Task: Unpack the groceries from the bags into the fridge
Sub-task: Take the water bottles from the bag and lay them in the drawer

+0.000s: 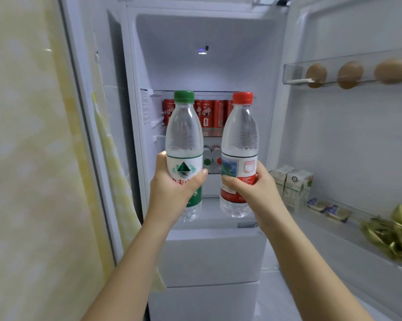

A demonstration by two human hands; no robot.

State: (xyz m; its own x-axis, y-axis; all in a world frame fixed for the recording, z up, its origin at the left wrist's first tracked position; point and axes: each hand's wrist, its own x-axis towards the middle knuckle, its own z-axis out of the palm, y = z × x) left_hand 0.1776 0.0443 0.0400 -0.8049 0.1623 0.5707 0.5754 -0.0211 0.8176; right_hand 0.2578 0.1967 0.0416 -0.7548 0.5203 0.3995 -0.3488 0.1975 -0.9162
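I stand before the open fridge (209, 66). My left hand (172, 191) grips a clear water bottle with a green cap and green label (183, 135), held upright. My right hand (253, 191) grips a second upright water bottle with a red cap and red label (240, 135). Both bottles are raised side by side in front of the fridge's shelves, apart from each other. Between them, on a lower shelf, lie more bottles (211, 158) with their caps facing me.
Red cans (209, 114) stand in a row on the shelf behind the bottles. The open door at right holds eggs (349, 74) in an upper rack, and milk cartons (295, 186), small packets (327, 209) and gold-wrapped items (394, 232) in a lower rack. A pale wall lies to the left.
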